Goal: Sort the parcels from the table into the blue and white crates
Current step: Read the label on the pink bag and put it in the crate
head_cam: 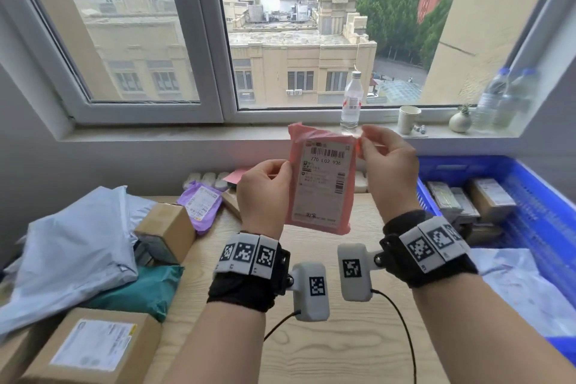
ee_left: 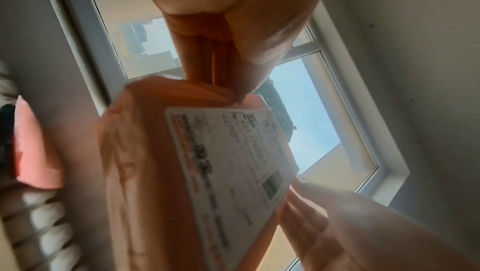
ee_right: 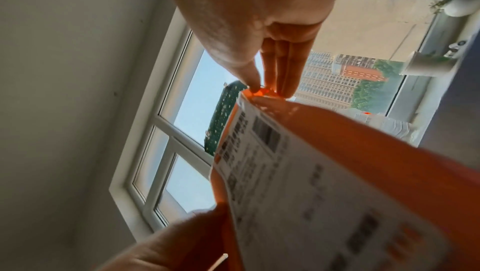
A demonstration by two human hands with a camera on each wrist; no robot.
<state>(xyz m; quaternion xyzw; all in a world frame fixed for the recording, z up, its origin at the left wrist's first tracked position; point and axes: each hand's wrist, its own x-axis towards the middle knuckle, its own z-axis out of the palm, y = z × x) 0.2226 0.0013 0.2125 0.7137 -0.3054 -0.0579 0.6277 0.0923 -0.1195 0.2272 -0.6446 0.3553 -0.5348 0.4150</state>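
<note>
Both of your hands are on one pink parcel (head_cam: 322, 184), held upright in the air above the middle of the tabletop (head_cam: 311, 349), its white shipping label facing you. Your left hand (head_cam: 265, 193) grips the parcel's left edge about halfway down, thumb on the front and fingers curled behind. Your right hand (head_cam: 389, 168) pinches the top right corner between thumb and fingertips (the right wrist view shows the fingertips (ee_right: 284, 88) closing on the very tip of the corner).

At the right edge of the tabletop stands the blue crate (head_cam: 530, 196), with several brown boxes lying in its far part and a pale bag in its near part. Along the left edge you have a heap of unsorted parcels: a large grey bag (head_cam: 71, 256), a teal bag (head_cam: 146, 293) under it, a small cardboard box (head_cam: 166, 231) beside it, a purple bag (head_cam: 202, 206) toward the far edge, and a labelled cardboard box (head_cam: 93, 346) at the near left corner.

On the windowsill (head_cam: 187, 131) behind stand a water bottle (head_cam: 351, 103) and a paper cup (head_cam: 408, 119)
</note>
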